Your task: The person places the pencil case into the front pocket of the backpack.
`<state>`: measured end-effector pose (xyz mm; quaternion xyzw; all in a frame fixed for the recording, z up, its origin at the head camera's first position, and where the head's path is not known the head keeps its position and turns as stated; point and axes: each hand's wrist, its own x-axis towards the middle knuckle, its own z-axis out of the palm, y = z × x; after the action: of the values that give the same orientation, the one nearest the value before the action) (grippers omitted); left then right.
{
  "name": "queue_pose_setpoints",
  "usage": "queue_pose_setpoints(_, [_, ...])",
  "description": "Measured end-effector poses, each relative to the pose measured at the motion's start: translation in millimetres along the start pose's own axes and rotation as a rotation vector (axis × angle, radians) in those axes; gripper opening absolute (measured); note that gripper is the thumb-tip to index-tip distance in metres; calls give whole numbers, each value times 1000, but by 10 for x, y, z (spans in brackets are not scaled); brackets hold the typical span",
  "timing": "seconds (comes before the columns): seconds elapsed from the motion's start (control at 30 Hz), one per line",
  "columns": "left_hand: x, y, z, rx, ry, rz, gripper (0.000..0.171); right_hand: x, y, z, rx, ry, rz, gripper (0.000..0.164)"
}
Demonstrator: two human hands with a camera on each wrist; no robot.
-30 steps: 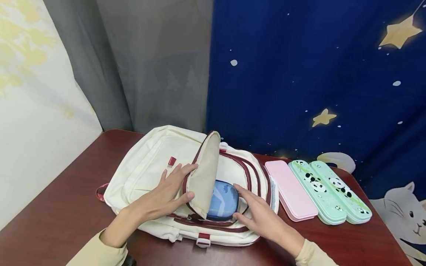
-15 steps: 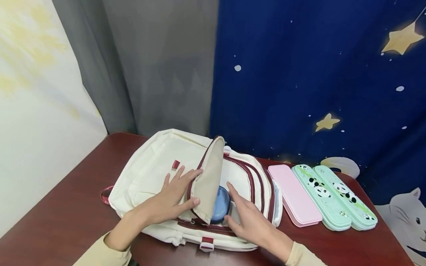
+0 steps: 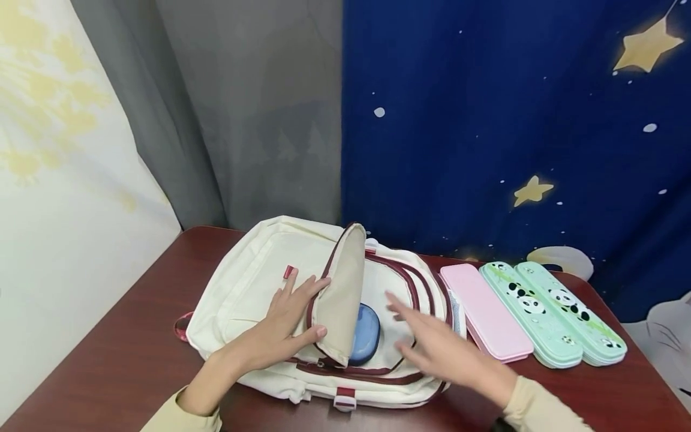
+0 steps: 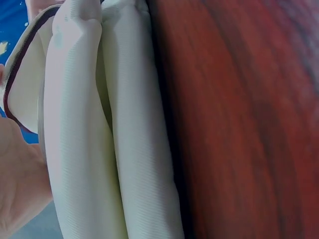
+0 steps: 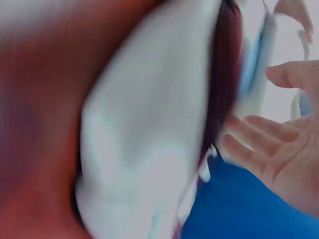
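A cream backpack (image 3: 270, 258) with dark red trim lies on the table, its front pocket flap (image 3: 340, 300) raised. My left hand (image 3: 278, 330) touches the flap's outer side with fingers spread and thumb at the edge. In the left wrist view part of that hand (image 4: 20, 179) shows beside the bag. A rounded blue case (image 3: 365, 336) sits in the pocket, partly hidden behind the flap. My right hand (image 3: 442, 348) hovers over the bag's right part, fingers extended, apart from the case. In the right wrist view its palm (image 5: 289, 164) holds nothing.
A pink pencil case (image 3: 488, 312) lies right of the bag. Beside it are two mint-green panda pencil cases (image 3: 531, 318) (image 3: 574, 318). The dark red wooden table (image 3: 108, 360) ends at a blue star-patterned curtain (image 3: 432, 120) behind.
The blue case has gone further left under the flap. My right hand first followed it, then drew back to the right, away from it. The left hand stays at the flap.
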<state>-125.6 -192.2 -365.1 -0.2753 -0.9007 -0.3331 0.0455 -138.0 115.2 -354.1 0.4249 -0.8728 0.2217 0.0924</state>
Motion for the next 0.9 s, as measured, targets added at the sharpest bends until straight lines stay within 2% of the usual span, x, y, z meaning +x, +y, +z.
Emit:
queue_pose_setpoints(0.17, [91, -15, -10, 12, -9, 31, 71, -226, 254, -434, -104, 152, 97, 77])
queue_pose_setpoints(0.23, [118, -15, -5, 10, -10, 37, 72, -360, 351, -547, -137, 181, 156, 78])
queue_pose_setpoints(0.33, [114, -8, 29, -5, -10, 34, 72, -590, 473, -631, -189, 175, 241, 78])
queue_pose_setpoints(0.53, [-15, -33, 78, -4, 14, -24, 72, -936, 689, -568, -280, 154, 309, 67])
queue_pose_setpoints(0.73, [-37, -77, 83, 26, 37, -8, 71, -986, 853, -462, -317, 95, 384, 48])
queue_pose_setpoints(0.9, [-7, -100, 93, 16, 35, 26, 71, -981, 874, -385, -290, -14, 507, 52])
